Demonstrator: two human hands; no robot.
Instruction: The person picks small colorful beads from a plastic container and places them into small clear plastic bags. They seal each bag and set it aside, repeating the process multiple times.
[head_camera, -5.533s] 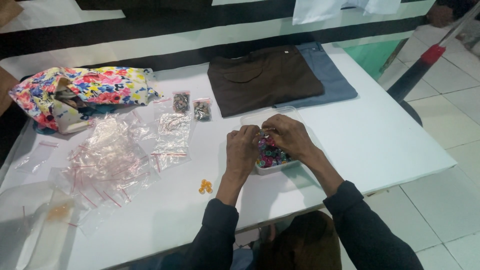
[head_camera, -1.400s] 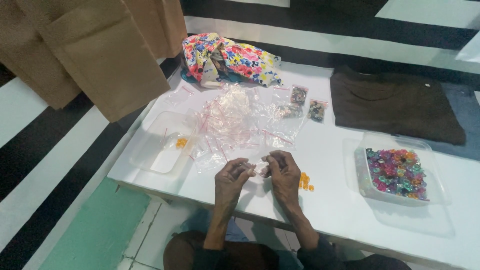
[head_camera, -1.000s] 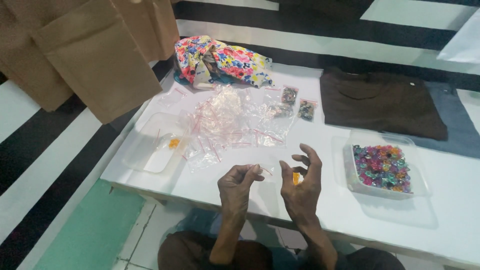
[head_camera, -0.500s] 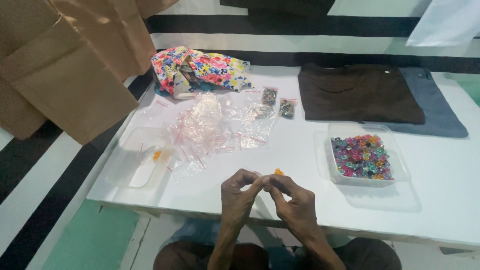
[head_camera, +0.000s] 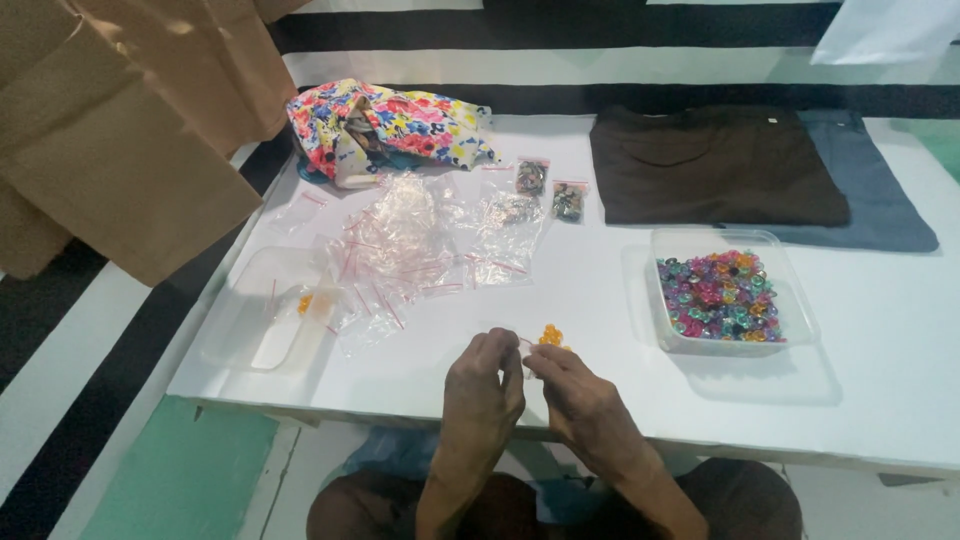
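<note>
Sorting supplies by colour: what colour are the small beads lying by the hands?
Orange beads, seen from the head view, beside the right hand.

- Hands: left (head_camera: 483, 385) and right (head_camera: 578, 400), both bare; no gloves, rings or watch visible.
- Forearms: bare down to frame bottom; no sleeve shows in this view.
- Fingers (head_camera: 500, 350): slim, knuckles showing, nails short as far as can be told.
- Legs/lap: dark brown garment (head_camera: 745, 500), seen below the forearms on both sides.
- Between knees: patch of light blue cloth (head_camera: 395, 455); kind of garment can't be told.
- Rest of body: out of frame.
</note>
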